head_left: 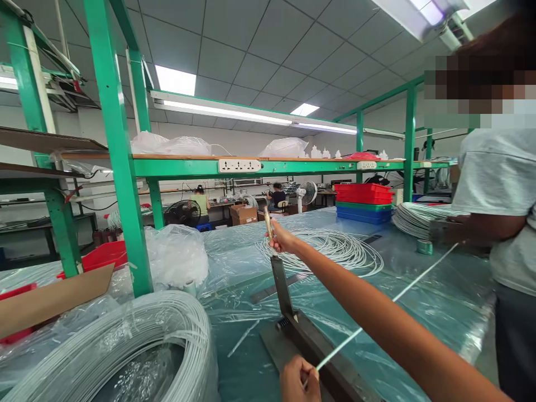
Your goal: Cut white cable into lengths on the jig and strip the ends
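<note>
My right hand (281, 239) is stretched out in front of me, shut on the raised lever handle (268, 223) of a metal cutter (307, 340) that stands on the plastic-covered table (444, 301). At the bottom edge my left hand (298, 379) pinches a thin white cable (393, 298) beside the cutter's base. The cable runs taut up and to the right, to the hands of a co-worker (498, 190) in a grey shirt. A loose coil of cut white cable (335, 251) lies on the table beyond the cutter.
A large spool of white cable (125, 346) sits at the near left beside a green frame post (121, 167). Clear plastic bags (176, 254), cardboard (50, 301), stacked red, green and blue trays (363, 202) and another cable coil (419, 215) stand around. People sit at far benches.
</note>
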A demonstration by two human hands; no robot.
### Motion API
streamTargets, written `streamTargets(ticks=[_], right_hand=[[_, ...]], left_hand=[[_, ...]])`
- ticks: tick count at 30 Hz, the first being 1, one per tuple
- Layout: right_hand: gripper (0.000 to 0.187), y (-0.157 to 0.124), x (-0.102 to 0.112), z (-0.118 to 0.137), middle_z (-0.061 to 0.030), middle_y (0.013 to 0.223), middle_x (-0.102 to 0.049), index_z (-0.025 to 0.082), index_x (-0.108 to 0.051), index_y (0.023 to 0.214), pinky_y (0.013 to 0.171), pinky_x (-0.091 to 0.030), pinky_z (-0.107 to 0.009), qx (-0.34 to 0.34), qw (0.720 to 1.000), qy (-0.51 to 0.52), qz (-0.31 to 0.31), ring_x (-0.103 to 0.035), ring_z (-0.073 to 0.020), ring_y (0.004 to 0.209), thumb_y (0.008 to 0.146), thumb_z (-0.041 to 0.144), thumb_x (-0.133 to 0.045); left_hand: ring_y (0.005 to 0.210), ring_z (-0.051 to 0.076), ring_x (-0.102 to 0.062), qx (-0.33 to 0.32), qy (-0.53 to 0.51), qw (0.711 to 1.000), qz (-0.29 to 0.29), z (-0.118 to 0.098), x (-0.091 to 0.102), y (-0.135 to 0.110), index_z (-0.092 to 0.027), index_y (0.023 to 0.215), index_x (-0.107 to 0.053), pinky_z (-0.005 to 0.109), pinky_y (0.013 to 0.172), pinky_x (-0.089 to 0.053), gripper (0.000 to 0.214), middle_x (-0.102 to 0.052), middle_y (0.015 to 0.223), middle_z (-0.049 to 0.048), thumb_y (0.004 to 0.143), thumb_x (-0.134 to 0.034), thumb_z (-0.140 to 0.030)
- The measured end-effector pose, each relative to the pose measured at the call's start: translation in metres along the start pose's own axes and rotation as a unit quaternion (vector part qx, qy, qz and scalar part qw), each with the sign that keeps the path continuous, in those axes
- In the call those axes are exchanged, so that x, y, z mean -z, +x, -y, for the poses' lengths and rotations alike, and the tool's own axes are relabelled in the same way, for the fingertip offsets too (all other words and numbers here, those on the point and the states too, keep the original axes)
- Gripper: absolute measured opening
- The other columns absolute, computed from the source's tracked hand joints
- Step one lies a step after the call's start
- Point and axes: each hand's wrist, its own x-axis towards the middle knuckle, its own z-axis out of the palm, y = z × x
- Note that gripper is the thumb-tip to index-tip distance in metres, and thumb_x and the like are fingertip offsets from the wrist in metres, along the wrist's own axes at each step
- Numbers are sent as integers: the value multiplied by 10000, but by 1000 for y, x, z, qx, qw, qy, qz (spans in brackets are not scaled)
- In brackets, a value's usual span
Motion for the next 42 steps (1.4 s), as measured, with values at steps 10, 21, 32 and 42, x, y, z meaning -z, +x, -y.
streamTargets(ticks=[10,21,32,42], right_hand=[[339,-194,72,-42,-109,697,-650,134,-543,992,464,-479,-150,-19,995,79,65,-595,-104,509,881,399,-363],[584,-237,85,-90,-10,651,-595,164,-364,1245,318,-374,-109,-127,988,48,77,-507,-58,361,719,259,-598],[166,-240,67,-67,32,525,-474,166,-453,822,224,-314,-115,-183,977,-91,52,-357,-38,262,676,109,-398],[165,-253,67,-89,82,424,-334,206,-394,801,224,-229,-95,-219,961,-158,68,-211,-25,279,658,234,-471]], left_hand=[[464,103,-314,69,-53,995,46,-22,4,-3,-219,488,-334,235,484,-245,276,-276,460,-64,700,-466,-339],[836,287,-608,-6,434,886,162,-81,17,-17,-153,1101,-535,317,640,-371,353,-654,879,140,878,-263,-119],[310,76,-163,183,-45,975,123,-40,1,11,-233,489,-365,231,383,-152,252,-218,336,-103,727,-408,-302],[463,86,-269,70,-85,994,17,-33,-3,5,-218,460,-324,237,487,-178,282,-247,444,-78,572,-527,-380]])
